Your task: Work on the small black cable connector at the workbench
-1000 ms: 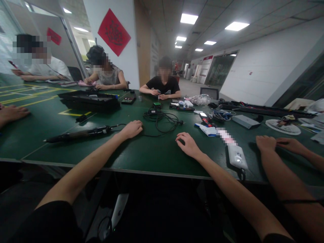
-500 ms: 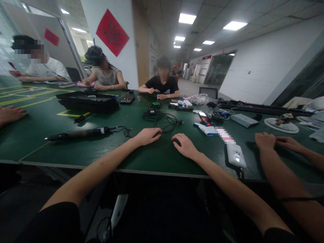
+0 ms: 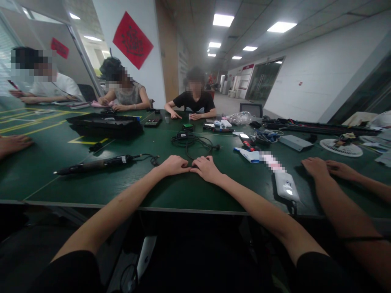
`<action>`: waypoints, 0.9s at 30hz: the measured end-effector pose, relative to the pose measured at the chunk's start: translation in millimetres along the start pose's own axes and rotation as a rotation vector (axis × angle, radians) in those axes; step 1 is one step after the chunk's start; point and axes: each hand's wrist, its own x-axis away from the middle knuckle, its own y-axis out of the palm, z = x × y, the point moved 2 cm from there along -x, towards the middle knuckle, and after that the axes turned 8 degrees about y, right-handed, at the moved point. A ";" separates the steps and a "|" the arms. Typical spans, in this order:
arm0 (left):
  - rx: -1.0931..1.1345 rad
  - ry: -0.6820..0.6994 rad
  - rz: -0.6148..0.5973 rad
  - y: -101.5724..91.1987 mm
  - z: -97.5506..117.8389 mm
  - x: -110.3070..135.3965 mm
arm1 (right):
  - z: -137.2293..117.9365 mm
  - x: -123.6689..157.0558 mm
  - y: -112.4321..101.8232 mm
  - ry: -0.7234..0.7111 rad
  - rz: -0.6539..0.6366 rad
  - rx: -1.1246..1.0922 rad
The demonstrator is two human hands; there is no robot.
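My left hand point(image 3: 174, 165) and my right hand point(image 3: 207, 167) lie palm down on the green table point(image 3: 171, 189), side by side, with their fingertips touching. Both are open and hold nothing. A black electric screwdriver point(image 3: 91, 165) lies to the left of my left hand, its cord ending near my wrist. A coil of black cable point(image 3: 193, 141) sits just beyond my hands.
A white handheld device point(image 3: 287, 187) lies right of my right arm. A co-worker's hands point(image 3: 324, 167) rest at the right, another person's hand point(image 3: 14, 143) at the left edge. A black tray point(image 3: 104, 123) stands far left. Three people sit across the table among small tools.
My left hand has slid right, away from the screwdriver's cord. My right hand has moved left and slightly forward, so the two hands now meet at the middle.
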 end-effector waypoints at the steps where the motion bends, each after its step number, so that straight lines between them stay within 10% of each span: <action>1: -0.009 0.023 -0.003 -0.7 3.8 -0.7 | 3.1 3.3 -2.4 -0.018 -0.022 -0.002; 21: -0.070 0.225 0.039 -10.0 39.4 -1.8 | 143.3 105.3 -91.1 0.245 -0.048 0.306; 27: -0.065 0.222 0.033 -11.1 41.3 -3.2 | 122.9 100.1 -93.8 0.322 -0.029 0.435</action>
